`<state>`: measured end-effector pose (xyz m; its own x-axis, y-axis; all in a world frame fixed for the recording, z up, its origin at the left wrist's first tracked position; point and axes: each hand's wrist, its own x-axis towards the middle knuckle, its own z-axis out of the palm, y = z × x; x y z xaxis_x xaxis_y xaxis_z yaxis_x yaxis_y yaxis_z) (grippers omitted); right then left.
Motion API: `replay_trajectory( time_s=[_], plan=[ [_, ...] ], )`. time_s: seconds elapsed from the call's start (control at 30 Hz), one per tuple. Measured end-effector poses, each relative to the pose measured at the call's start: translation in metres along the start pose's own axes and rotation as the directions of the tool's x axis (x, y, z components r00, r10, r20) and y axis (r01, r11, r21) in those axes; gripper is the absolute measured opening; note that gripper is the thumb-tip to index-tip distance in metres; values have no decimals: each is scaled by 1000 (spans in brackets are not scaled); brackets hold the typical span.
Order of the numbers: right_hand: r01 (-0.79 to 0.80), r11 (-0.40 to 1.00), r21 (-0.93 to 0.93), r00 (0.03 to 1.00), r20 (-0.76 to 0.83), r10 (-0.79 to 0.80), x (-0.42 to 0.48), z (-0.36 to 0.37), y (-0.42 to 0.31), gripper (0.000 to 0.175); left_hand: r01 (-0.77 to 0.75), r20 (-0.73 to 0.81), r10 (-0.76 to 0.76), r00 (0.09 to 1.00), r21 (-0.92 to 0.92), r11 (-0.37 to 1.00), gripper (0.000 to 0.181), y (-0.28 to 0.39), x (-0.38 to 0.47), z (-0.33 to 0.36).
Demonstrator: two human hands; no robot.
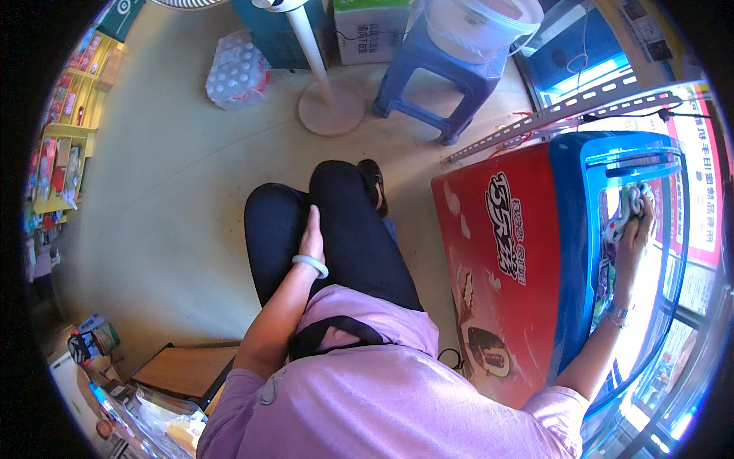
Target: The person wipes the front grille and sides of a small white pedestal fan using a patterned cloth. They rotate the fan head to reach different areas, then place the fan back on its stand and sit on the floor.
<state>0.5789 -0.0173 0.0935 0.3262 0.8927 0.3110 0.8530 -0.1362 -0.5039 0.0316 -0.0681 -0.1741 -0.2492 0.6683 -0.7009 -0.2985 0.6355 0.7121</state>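
Observation:
On the glass top of a red and blue chest freezer (499, 229), at the right, lies my right hand (637, 229). It presses on a crumpled, patterned cloth (625, 215), with the fingers bent over it. A metal watch or bracelet (618, 312) circles that wrist. My left hand (313, 235) rests between my thighs in black trousers (355, 229), seen edge-on, holding nothing visible. A pale bangle (310, 265) is on the left wrist.
Ahead stand a blue plastic stool (441, 74) bearing a white bucket (481, 28), a fan's round base (331, 108) and a pack of bottles (238, 72). Yellow shelves (86, 129) line the far left. A slotted metal bar (539, 120) runs beside the freezer.

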Motion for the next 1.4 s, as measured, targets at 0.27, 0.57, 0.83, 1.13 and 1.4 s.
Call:
replay_trajectory(
  time_s=[0.27, 0.57, 0.83, 1.13, 1.4],
  plan=[
    [246, 957, -157, 960, 176, -218, -8, 16, -29, 47, -303, 480, 81, 874, 406, 862, 76, -25, 8, 9],
    [116, 989, 88, 985, 118, -126, -25, 18, -59, 43, -428, 554, 108, 825, 489, 760, 83, -30, -3, 17],
    [487, 873, -23, 805, 400, -439, -33, 39, -114, 39, -467, 544, 144, 827, 521, 715, 76, -33, -5, 15],
    [752, 603, -265, 643, 497, -583, -9, 63, -184, 37, -473, 534, 131, 835, 577, 666, 77, -33, -8, 18],
    [657, 648, -386, 714, 595, -370, 58, 110, -180, 24, -517, 543, 213, 812, 501, 693, 72, -49, 1, 9]
  ],
)
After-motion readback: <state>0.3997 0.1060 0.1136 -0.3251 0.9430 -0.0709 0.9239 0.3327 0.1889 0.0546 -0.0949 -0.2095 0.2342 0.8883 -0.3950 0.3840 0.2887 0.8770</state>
